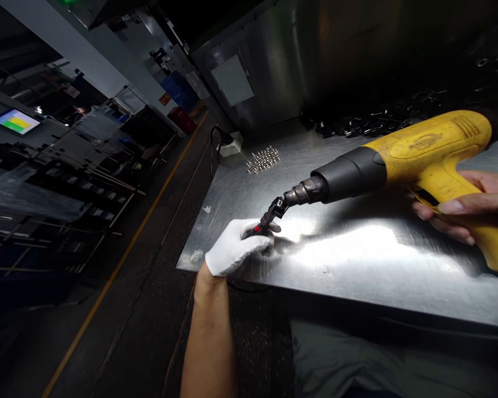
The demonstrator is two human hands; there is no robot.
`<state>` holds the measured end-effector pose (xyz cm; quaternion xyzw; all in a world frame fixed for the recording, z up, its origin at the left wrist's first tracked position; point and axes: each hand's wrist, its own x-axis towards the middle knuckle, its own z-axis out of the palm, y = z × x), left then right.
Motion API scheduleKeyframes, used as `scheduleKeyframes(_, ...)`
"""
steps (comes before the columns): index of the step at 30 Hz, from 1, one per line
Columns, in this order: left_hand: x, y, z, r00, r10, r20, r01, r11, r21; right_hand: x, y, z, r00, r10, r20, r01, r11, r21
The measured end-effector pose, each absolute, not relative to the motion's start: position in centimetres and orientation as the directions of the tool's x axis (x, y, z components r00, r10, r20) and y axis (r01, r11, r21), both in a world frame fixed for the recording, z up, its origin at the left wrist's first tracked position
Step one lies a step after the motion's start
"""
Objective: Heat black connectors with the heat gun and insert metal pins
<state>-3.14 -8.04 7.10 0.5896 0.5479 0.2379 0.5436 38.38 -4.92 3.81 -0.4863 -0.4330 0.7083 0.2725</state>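
Observation:
My left hand (236, 246), in a white glove, is closed on a dark tool with a red mark (258, 228), which looks like pliers. At the tool's tip sits a small black part with a shiny metal piece (279, 204). My bare right hand (473, 202) grips the handle of a yellow heat gun (431, 141) at the right. The heat gun's metal nozzle (307, 191) points left and lies right beside the small part. Both hands are above the metal table (348, 254).
Small metal fittings (263, 159) stand grouped on the table's far left. Many black parts (369, 122) lie along the back. A white power socket (231, 145) with a black plug is at the back left corner. Shelving (62, 221) stands beyond a yellow floor line.

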Motion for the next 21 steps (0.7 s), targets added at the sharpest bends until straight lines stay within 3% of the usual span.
scheduleKeyframes(21,-2.74,-8.31,7.16,0.243,0.919,-0.311,0.413,0.192,0.890,38.15,-5.07,4.08,-0.386,0.813,-0.436,0.008,-0.470,-0.883)
